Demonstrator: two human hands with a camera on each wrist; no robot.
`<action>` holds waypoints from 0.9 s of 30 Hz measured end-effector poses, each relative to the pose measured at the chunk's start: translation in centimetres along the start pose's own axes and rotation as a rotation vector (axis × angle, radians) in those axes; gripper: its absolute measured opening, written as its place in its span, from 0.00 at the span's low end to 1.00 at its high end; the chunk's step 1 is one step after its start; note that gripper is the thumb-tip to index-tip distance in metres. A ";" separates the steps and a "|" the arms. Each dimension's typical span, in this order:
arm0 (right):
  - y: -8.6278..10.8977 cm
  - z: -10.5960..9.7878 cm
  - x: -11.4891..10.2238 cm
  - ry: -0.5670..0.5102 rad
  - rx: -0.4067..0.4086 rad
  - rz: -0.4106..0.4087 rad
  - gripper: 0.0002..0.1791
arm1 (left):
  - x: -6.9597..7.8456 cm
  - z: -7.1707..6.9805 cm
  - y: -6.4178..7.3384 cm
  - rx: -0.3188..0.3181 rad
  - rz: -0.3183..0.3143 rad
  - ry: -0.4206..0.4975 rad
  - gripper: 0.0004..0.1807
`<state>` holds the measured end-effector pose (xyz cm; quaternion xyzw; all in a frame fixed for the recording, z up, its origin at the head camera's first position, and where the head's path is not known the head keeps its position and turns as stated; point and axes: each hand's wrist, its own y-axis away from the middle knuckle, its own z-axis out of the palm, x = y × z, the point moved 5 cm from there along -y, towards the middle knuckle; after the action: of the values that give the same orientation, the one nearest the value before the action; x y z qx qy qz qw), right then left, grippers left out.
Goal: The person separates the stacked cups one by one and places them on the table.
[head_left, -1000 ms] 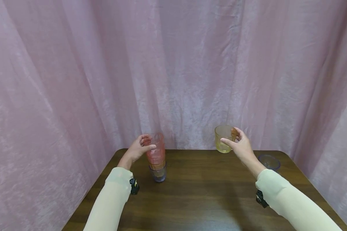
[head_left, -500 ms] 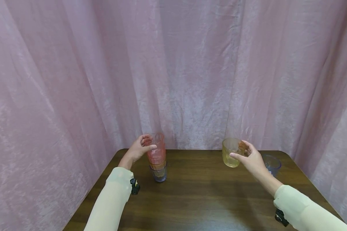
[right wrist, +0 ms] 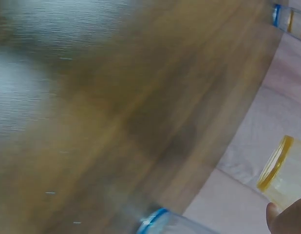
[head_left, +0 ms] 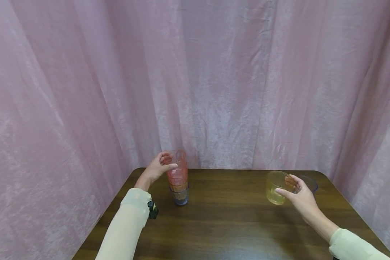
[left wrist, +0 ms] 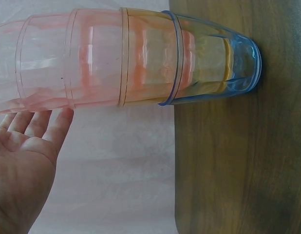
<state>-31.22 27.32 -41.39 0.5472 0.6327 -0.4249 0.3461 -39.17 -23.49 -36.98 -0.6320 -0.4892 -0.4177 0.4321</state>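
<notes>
On the table's left side stands an upright stack of clear tumblers. Pink tumblers (head_left: 178, 173) form the top, a yellow tumbler (left wrist: 150, 56) sits below them, and a blue tumbler (head_left: 181, 199) is the base on the wood. My left hand (head_left: 156, 168) holds the stack near its top, thumb on the near side and fingers round the far side. At the right, my right hand (head_left: 300, 198) grips a yellow tumbler (head_left: 274, 190) by its side, upright above the table. Another blue tumbler (head_left: 310, 183) stands behind the right hand, partly hidden by it.
The brown wooden table (head_left: 227, 216) has rounded far corners. A pink curtain (head_left: 214, 90) hangs right behind its far edge and along both sides. In the right wrist view, the blue tumbler's base (right wrist: 155, 222) shows on the wood.
My right hand has moved right and down with the yellow tumbler, toward the blue one at the right. My left hand has stayed on the stack.
</notes>
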 end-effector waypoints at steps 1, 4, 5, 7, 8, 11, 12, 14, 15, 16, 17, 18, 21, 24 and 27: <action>0.3 -0.3 0.4 -0.005 0.001 0.005 0.53 | 0.0 0.0 0.0 -0.001 0.003 0.002 0.41; 0.9 -1.1 1.3 -0.009 0.007 0.020 0.53 | 0.1 0.0 -0.1 -0.001 0.010 0.003 0.42; 1.1 -1.3 1.5 -0.003 0.015 0.026 0.53 | 0.1 0.0 -0.2 -0.002 0.011 -0.003 0.42; 1.4 -1.8 2.1 0.004 0.026 0.036 0.53 | -0.3 -0.1 -0.4 0.004 0.019 -0.013 0.42; 1.5 -1.9 2.3 0.008 0.029 0.040 0.53 | -0.3 -0.1 -0.4 0.006 0.020 -0.016 0.42; 2.0 -2.3 3.2 0.016 0.028 0.053 0.54 | -0.4 -0.2 -0.3 0.004 0.023 -0.020 0.43; 2.1 -2.4 3.5 0.015 0.026 0.057 0.54 | -0.4 -0.2 -0.3 0.005 0.023 -0.019 0.43; 2.4 -2.6 4.1 0.018 0.021 0.061 0.54 | -0.4 -0.2 -0.2 0.011 0.018 -0.021 0.43; 2.6 -2.7 4.4 0.021 0.021 0.062 0.54 | -0.5 -0.2 -0.2 0.010 0.017 -0.022 0.43; 2.7 -2.8 4.7 0.025 0.028 0.066 0.54 | -0.5 -0.2 -0.3 0.009 0.019 -0.025 0.43; 2.9 -2.9 4.9 0.033 0.036 0.068 0.54 | -0.5 -0.1 -0.3 0.011 0.016 -0.024 0.43; 3.0 -3.1 5.1 0.042 0.045 0.068 0.54 | -0.5 -0.1 -0.3 0.013 0.014 -0.024 0.42; 3.5 -3.5 5.7 0.075 0.070 0.077 0.54 | -0.5 0.0 -0.4 0.011 0.013 -0.024 0.42; 3.8 -3.9 6.1 0.081 0.072 0.085 0.54 | -0.5 0.0 -0.4 0.010 0.011 -0.021 0.42; 4.0 -4.2 6.6 0.081 0.061 0.094 0.55 | -0.4 0.1 -0.3 0.007 0.010 -0.020 0.42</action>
<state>-28.17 33.95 -46.29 0.6033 0.6067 -0.4047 0.3229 -39.51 -23.50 -37.35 -0.6371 -0.4916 -0.4076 0.4316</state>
